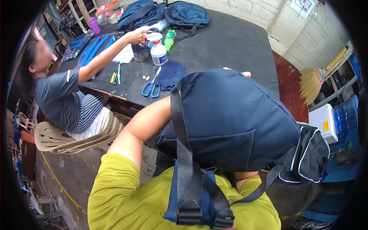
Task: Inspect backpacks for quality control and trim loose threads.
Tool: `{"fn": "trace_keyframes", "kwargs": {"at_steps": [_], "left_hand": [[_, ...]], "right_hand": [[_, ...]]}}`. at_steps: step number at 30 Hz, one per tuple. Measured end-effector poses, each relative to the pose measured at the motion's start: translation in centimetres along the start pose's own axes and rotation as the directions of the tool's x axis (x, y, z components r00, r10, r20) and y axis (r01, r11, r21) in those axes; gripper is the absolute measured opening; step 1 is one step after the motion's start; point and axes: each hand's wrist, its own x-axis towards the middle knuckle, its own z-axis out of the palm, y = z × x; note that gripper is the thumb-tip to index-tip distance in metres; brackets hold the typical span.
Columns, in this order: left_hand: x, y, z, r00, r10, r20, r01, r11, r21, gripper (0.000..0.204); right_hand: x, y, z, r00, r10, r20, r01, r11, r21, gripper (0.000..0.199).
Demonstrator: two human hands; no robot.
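- We observed a navy backpack (pixel 234 115) in front of the wearer's chest, its broad fabric face upward and its far side overlapping the near part of the black table (pixel 234 42).
- We noted the wearer's left forearm (pixel 155 115) passing behind the backpack from the left; the left hand could not be made out.
- The wearer's right arm (pixel 247 175) ran behind the bag's lower edge, so that hand was not identifiable either.
- We saw fingertips (pixel 246 74) past the bag's far edge, but could not tell which hand they belonged to, nor whether the fingers gripped the fabric or lay open against it.
- Grey-black webbing straps (pixel 186 165) with black buckles (pixel 188 213) lay toward the yellow-green shirt (pixel 126 191).
- Just beyond the bag's right side we recorded a black bag with white piping (pixel 308 155); contact was unclear.
- On the table we found blue-handled scissors (pixel 150 89) beside a dark blue cloth (pixel 170 76), and a green bottle (pixel 169 40) near a white spray bottle (pixel 159 54).
- We logged a co-worker at left, seated on stacked beige chairs (pixel 51 138), with the co-worker's hand (pixel 136 37) at the spray bottle's head; exact finger contact was unclear.
- More dark blue backpacks (pixel 188 15) lay at the table's far end.
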Motion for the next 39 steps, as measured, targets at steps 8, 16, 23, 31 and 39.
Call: {"fn": "trace_keyframes", "kwargs": {"at_steps": [8, 16, 23, 31, 39], "left_hand": [[-2.0, -1.5, -1.3, 0.996, -0.080, -0.050, 0.072, 0.988, -0.134, 0.023], [-2.2, -4.3, -1.4, 0.983, -0.169, -0.072, 0.142, 0.949, -0.283, 0.022], [-0.8, -7.4, -0.4, 0.964, -0.252, -0.082, 0.200, 0.895, -0.398, 0.021], [-1.1, -9.4, 1.1, 0.936, -0.343, -0.083, 0.253, 0.816, -0.519, 0.020], [-0.5, -12.9, 0.8, 0.900, -0.431, -0.063, 0.295, 0.709, -0.640, 0.019]], "right_hand": [[0.8, 0.9, 0.5, 1.000, 0.021, -0.009, -0.022, 0.997, -0.073, 0.049], [0.9, 1.0, 1.1, 0.999, 0.021, -0.024, -0.024, 0.989, -0.149, 0.048], [1.0, 1.2, 1.4, 0.999, 0.027, -0.038, -0.035, 0.979, -0.203, 0.047], [1.2, 1.8, 1.7, 0.998, 0.037, -0.052, -0.050, 0.964, -0.262, 0.046], [1.0, 2.3, 2.3, 0.997, 0.035, -0.069, -0.056, 0.943, -0.329, 0.045]]}}
